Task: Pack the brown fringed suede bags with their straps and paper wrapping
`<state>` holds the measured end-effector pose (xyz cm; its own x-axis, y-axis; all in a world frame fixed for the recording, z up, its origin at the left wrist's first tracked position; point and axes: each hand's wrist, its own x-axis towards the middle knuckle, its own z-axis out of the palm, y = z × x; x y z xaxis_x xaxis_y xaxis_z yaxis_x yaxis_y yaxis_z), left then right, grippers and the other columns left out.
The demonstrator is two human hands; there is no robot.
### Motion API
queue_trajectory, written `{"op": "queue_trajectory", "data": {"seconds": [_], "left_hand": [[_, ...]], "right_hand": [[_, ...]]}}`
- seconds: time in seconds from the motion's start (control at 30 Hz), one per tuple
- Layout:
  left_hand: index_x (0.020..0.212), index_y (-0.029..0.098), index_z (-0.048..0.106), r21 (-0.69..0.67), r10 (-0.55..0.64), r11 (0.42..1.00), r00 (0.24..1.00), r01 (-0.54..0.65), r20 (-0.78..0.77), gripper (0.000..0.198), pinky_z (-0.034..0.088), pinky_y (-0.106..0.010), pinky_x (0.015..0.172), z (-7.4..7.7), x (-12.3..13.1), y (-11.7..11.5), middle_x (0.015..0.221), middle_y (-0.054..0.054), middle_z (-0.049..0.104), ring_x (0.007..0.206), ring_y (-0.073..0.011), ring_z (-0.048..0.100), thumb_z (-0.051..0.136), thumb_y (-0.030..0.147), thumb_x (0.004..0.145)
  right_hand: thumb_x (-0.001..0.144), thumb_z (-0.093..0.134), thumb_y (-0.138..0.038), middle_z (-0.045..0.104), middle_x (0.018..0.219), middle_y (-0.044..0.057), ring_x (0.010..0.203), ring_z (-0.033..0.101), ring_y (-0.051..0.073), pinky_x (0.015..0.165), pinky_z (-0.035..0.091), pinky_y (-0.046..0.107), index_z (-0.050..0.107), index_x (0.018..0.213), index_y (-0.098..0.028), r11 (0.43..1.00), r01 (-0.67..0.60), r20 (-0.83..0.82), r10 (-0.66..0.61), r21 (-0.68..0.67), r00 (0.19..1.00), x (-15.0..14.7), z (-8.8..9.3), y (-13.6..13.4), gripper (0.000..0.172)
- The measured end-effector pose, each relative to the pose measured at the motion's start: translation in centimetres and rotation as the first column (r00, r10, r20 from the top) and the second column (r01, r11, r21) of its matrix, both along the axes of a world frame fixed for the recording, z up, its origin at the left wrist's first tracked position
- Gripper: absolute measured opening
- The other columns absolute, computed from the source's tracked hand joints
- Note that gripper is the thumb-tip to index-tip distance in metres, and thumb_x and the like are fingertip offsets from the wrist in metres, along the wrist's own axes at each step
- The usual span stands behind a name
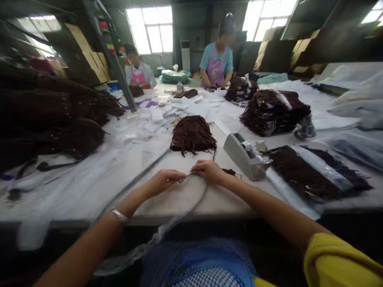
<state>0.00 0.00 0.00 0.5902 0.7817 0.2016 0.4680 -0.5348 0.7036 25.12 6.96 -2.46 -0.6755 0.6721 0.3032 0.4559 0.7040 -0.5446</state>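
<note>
Around the working spot the bench [227, 201] is crowded: a grey tape dispenser [243, 157] stands just beyond the right forearm, with a wrapped, fringed brown bundle [317, 171] beside it and a brown stack [275, 111] behind; a dark brown heap [50, 115] fills the left side, white sheets [157, 115] and clear film lie scattered farther back, a slanting metal post [113, 59] rises between the heap and the sheets, and two co-workers in pink aprons, one at left [139, 73] and one at centre [217, 61], stand on the far side. A dark strap piece with a metal clip [236, 174] lies partly behind the right wrist. The left hand [167, 178] and right hand [208, 170] almost meet, the fingers of each pinched together on a thin grey strap [199, 203]; what exactly sits under the fingertips is too small and covered to tell, and the strap's lower run, wrapped in film, drops over the near edge into shadow. Just past the hands lies a fringed brown bag [194, 134], its long axis roughly left to right, the fringe hanging toward the person; another length of strap slants from its left corner to the near edge.
</note>
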Motion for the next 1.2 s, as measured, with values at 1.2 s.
{"op": "queue_trajectory", "data": {"seconds": [1.2], "left_hand": [[0.108,0.024,0.071,0.098,0.442,0.893,0.818,-0.439,-0.368,0.028,0.048,-0.025,0.078,1.4,7.7,-2.9,0.093,-0.003,0.075,0.087,-0.0172,0.069,0.050,0.035,0.094]], "right_hand": [[0.088,0.059,-0.017,0.068,0.099,0.004,0.075,0.059,0.013,0.070,0.043,0.022,0.076,0.093,-0.021,0.986,-0.126,0.121,0.112,0.107,0.986,1.5,-0.1,-1.2,0.018]]}}
